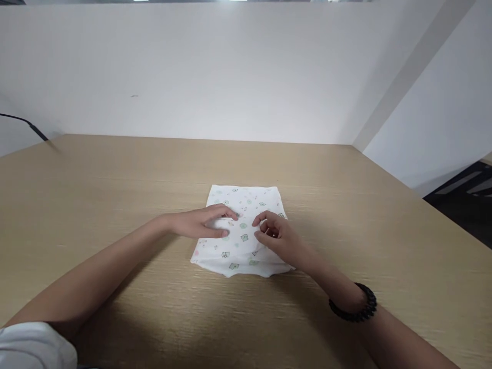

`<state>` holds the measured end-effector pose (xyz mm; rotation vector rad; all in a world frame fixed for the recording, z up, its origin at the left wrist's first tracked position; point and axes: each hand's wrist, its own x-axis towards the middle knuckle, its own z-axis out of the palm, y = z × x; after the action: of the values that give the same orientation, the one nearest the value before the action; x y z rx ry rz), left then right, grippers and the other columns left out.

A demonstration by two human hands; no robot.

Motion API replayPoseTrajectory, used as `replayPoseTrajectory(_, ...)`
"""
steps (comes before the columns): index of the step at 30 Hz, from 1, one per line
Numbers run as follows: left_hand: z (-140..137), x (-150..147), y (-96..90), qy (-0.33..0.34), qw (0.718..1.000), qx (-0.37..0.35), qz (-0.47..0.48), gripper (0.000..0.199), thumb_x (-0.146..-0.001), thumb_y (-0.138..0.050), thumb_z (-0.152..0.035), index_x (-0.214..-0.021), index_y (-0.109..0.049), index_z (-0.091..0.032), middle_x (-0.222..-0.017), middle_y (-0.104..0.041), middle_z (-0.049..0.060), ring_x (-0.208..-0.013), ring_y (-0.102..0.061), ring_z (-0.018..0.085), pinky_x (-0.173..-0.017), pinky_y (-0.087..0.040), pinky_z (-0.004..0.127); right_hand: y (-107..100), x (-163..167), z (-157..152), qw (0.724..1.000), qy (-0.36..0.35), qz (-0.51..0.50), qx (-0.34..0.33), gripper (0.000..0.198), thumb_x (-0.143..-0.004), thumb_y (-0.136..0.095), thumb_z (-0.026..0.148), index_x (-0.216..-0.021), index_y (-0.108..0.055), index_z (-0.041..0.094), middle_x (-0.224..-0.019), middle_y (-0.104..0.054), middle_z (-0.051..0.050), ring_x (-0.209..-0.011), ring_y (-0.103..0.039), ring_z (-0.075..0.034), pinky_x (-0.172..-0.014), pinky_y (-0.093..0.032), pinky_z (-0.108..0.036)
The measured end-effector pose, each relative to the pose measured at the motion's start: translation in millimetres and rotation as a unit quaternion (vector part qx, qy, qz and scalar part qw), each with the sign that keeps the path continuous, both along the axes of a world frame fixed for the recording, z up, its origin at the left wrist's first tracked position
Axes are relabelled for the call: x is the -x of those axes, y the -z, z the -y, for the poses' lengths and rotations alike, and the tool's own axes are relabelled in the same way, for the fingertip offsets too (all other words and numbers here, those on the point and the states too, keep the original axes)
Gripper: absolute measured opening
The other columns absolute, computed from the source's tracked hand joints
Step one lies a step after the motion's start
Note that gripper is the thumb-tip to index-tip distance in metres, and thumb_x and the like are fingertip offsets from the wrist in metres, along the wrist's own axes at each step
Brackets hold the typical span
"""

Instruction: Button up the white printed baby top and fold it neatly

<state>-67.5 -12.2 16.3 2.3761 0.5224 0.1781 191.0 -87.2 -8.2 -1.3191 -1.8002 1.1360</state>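
Where the cloth (243,230) points: long axis seemingly twelve-to-six
Left hand (200,221): spread, covering nine
Right hand (280,237): digits parted, covering three
Cable (37,131): ten o'clock

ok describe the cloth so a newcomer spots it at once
On the tan table, look near the middle, beneath both hands. The white cloth lies there, its small green and pink prints setting it apart from the plain table.
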Motion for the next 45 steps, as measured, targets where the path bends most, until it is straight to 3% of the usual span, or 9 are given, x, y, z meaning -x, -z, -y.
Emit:
replayPoseTrajectory(7, 14.3, -15.6, 11.3, 0.003, 0.990, -0.136, -0.047, 0.043, -0.100, -0.046, -0.038, -0.142, -0.044, -0.028, -0.153, -0.038, 0.010, -0.142, -0.032, 0.029, -0.116, -0.028, 0.050, -0.6, -4.6, 2.4, 0.979, -0.037, 0.195, -0.045, 0.009, -0.082, -0.057, 0.025, -0.074, -0.059, 0.019, -0.061, -0.051, 0.003, -0.056, -0.042, -0.011, -0.052, -0.031, -0.025)
replayPoseTrajectory(11, 26.3, -26.0, 25.6, 0.046, 0.982, -0.158, -0.089, 0.056, -0.105, -0.030, -0.043, -0.156, -0.017, -0.026, -0.164, -0.012, 0.006, -0.151, -0.007, 0.027, -0.122, -0.008, 0.050, -0.6, -2.6, 6.3, 0.941, -0.063, 0.293, -0.160, 0.017, -0.089, -0.053, 0.029, -0.075, -0.055, 0.019, -0.062, -0.053, 0.002, -0.057, -0.042, -0.011, -0.055, -0.026, -0.026)
replayPoseTrajectory(15, 33.1, -27.7, 33.9, 0.038, 0.980, -0.173, -0.095, 0.064, -0.104, -0.029, -0.047, -0.158, -0.004, -0.022, -0.164, -0.003, 0.007, -0.151, -0.001, 0.027, -0.123, -0.004, 0.048, -0.1, -1.3, 6.1, 0.924, -0.133, 0.320, -0.158, 0.013, -0.091, -0.050, 0.026, -0.081, -0.053, 0.019, -0.070, -0.057, 0.000, -0.061, -0.044, -0.012, -0.055, -0.024, -0.026)
replayPoseTrajectory(19, 33.5, -15.6, 35.7, 0.026, 0.982, -0.181, -0.049, 0.064, -0.103, -0.035, -0.044, -0.157, -0.010, -0.022, -0.162, -0.018, 0.010, -0.150, -0.010, 0.028, -0.122, -0.009, 0.050, -7.1, -16.9, 2.4, 0.937, -0.183, 0.274, -0.117, 0.017, -0.093, -0.053, 0.034, -0.087, -0.059, 0.019, -0.069, -0.056, 0.002, -0.060, -0.045, -0.012, -0.056, -0.029, -0.025)
replayPoseTrajectory(24, 34.0, 9.1, 34.1, 0.061, 0.972, -0.194, 0.119, 0.050, -0.087, -0.058, -0.048, -0.127, -0.050, -0.019, -0.122, -0.062, 0.015, -0.125, -0.051, 0.032, -0.108, -0.038, 0.051, -14.6, -60.5, -2.4, 0.957, -0.208, 0.175, -0.106, 0.037, -0.077, -0.074, 0.052, -0.098, -0.067, 0.022, -0.097, -0.062, -0.004, -0.087, -0.054, -0.018, -0.069, -0.040, -0.026)
replayPoseTrajectory(30, 47.5, 11.3, 28.2, 0.082, 0.964, -0.237, 0.091, 0.009, -0.086, -0.056, -0.023, -0.094, -0.055, -0.019, -0.089, -0.065, 0.009, -0.088, -0.061, 0.023, -0.082, -0.051, 0.038, -11.4, -70.4, 1.1, 0.949, -0.229, 0.194, -0.090, 0.028, -0.070, -0.081, 0.035, -0.090, -0.065, 0.023, -0.098, -0.062, -0.003, -0.093, -0.055, -0.022, -0.077, -0.043, -0.032)
replayPoseTrajectory(34, 53.6, 9.0, 28.1, 0.046, 0.950, -0.294, 0.096, 0.012, -0.090, -0.048, -0.013, -0.094, -0.057, -0.019, -0.083, -0.066, 0.007, -0.075, -0.062, 0.019, -0.066, -0.048, 0.029, -11.6, -58.2, 6.5, 0.938, -0.230, 0.209, -0.151, 0.011, -0.072, -0.070, 0.016, -0.079, -0.064, 0.022, -0.091, -0.066, -0.003, -0.089, -0.059, -0.021, -0.084, -0.043, -0.035)
replayPoseTrajectory(40, 48.1, 12.4, 28.3, -0.062, 0.978, -0.153, 0.131, 0.015, -0.094, -0.045, -0.018, -0.080, -0.052, -0.018, -0.063, -0.051, -0.002, -0.050, -0.042, 0.009, -0.047, -0.033, 0.021, -12.8, -58.1, 7.8, 0.923, -0.231, 0.241, -0.190, 0.022, -0.073, -0.075, 0.030, -0.091, -0.065, 0.023, -0.102, -0.067, -0.006, -0.096, -0.060, -0.025, -0.087, -0.041, -0.038)
replayPoseTrajectory(45, 42.2, 14.6, 33.0, -0.139, 0.982, -0.014, 0.128, 0.025, -0.098, -0.042, -0.029, -0.078, -0.051, -0.016, -0.065, -0.048, -0.002, -0.053, -0.038, 0.008, -0.048, -0.032, 0.019, -6.8, -60.8, 5.0, 0.918, -0.197, 0.262, -0.221, 0.031, -0.070, -0.066, 0.012, -0.099, -0.066, 0.022, -0.106, -0.069, -0.008, -0.098, -0.061, -0.026, -0.085, -0.043, -0.037)
